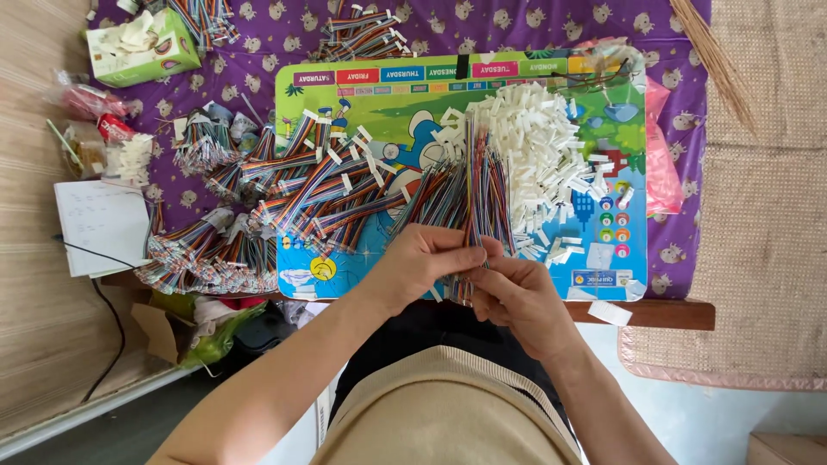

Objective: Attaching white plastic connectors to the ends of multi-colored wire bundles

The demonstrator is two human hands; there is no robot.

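Head view, looking straight down at a low table edge. Far left of the left hand: white sheet of lined paper (pixel 102 226) on the woven mat, thin black cord running below it. Up and left of that hand: green cardboard tissue box (pixel 142 45) on the purple patterned cloth (pixel 258 73). Closer in, still left of the left hand: heaps of finished rainbow-coloured ribbon wire bundles with white plug ends (pixel 258 194), spread across the cloth and onto the near corner of the colourful cartoon-printed plastic board (pixel 379 103).

Left hand (pixel 422 263) over the board's near edge, fingers curled and pinched shut on the loose bundle of thin multicoloured wires (pixel 478 185). Bundle stands away from both hands toward the far side of the board, fanned slightly at the left, lower ends gathered between the two hands. Right hand (pixel 517 297) just beside the left, touching it, fingertips closed on the same bundle's lower end; exact finger placement hidden by the wires.

Above and right of the right hand: pile of small white plastic connector housings (pixel 543 146) on the board, touching the far part of the wire bundle. Further right: pink plastic bag (pixel 663 172) at the board's edge, then tan woven mat (pixel 767 215). Small white paper tag (pixel 610 312) on the brown wooden table edge, right of the right hand.
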